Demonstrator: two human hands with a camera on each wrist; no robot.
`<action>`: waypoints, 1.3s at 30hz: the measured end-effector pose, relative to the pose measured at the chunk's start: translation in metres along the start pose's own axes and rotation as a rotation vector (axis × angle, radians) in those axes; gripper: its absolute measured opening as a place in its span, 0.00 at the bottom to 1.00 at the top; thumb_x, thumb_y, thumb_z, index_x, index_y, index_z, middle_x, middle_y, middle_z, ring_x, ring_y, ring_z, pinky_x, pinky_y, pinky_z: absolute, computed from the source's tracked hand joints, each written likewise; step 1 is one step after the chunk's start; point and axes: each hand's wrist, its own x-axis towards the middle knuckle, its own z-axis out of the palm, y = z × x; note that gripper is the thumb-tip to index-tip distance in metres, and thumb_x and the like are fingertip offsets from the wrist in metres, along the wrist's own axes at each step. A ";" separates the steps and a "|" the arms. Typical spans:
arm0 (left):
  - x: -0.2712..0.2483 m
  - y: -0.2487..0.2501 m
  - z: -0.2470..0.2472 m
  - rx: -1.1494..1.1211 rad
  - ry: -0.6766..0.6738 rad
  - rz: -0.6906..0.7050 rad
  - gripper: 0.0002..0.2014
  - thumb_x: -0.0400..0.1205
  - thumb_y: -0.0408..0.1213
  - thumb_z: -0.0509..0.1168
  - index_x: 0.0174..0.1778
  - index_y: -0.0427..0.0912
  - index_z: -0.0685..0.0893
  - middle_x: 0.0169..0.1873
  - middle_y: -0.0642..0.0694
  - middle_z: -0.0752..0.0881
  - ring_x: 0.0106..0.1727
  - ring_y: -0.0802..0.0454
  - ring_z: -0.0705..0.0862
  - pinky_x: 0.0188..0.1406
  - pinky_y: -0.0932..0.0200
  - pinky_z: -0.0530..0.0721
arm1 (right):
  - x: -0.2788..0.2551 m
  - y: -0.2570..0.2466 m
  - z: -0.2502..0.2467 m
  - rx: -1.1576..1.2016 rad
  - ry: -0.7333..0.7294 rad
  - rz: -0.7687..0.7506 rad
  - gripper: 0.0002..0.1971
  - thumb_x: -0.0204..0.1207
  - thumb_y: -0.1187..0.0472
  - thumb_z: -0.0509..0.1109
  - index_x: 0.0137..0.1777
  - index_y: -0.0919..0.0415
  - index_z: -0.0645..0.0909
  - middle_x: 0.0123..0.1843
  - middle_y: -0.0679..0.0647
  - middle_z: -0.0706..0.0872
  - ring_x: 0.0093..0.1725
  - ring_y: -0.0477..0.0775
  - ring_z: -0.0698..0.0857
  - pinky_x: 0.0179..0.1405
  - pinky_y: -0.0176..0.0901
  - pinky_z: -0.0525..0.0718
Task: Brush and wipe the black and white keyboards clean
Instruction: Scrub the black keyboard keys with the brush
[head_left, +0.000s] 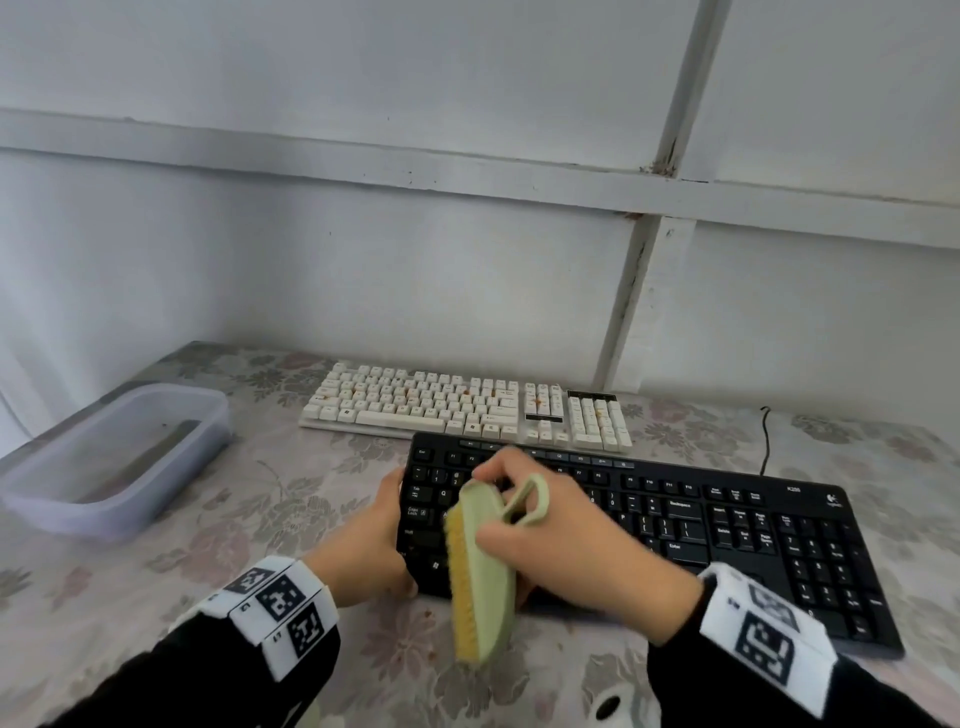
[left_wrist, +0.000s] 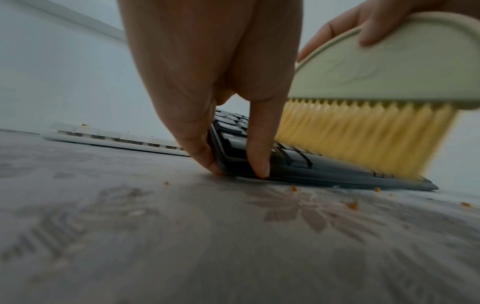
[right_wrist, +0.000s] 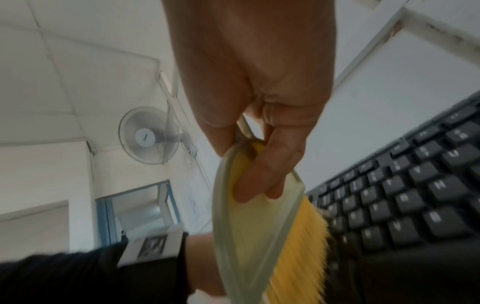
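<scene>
The right hand (head_left: 566, 540) gripped the green brush (head_left: 485, 566), yellow bristles down on the black keyboard (head_left: 727, 530) near the table's (head_left: 156, 571) front edge; the left hand (head_left: 363, 540) pinched its left end, with the white keyboard (head_left: 467, 405) just behind, toward the back edge

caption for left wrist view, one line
Left hand steadies the black keyboard while the brush sweeps its keys.

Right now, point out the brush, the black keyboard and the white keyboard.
brush (head_left: 485, 566), head view, green plastic back.
black keyboard (head_left: 727, 525), head view, keys right of the hands.
white keyboard (head_left: 415, 402), head view, main key block.
</scene>
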 end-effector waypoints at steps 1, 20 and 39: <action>0.000 0.001 0.000 0.009 -0.002 0.000 0.50 0.71 0.29 0.72 0.78 0.55 0.43 0.52 0.55 0.81 0.50 0.60 0.82 0.47 0.62 0.82 | 0.004 -0.004 -0.006 0.032 0.041 -0.012 0.14 0.74 0.66 0.66 0.58 0.56 0.73 0.45 0.57 0.84 0.34 0.50 0.85 0.30 0.46 0.88; -0.002 0.004 0.001 -0.050 0.013 0.084 0.46 0.72 0.36 0.73 0.77 0.51 0.48 0.53 0.64 0.73 0.51 0.68 0.77 0.45 0.71 0.75 | 0.010 0.016 0.026 -0.059 -0.012 -0.081 0.17 0.76 0.66 0.63 0.64 0.54 0.68 0.28 0.48 0.73 0.20 0.41 0.69 0.21 0.38 0.73; 0.000 0.000 -0.002 0.005 -0.015 0.026 0.53 0.66 0.26 0.72 0.79 0.53 0.43 0.56 0.51 0.79 0.55 0.53 0.81 0.56 0.51 0.83 | 0.026 0.004 0.011 0.007 0.109 -0.054 0.16 0.76 0.66 0.64 0.61 0.51 0.68 0.44 0.62 0.83 0.36 0.57 0.85 0.38 0.61 0.89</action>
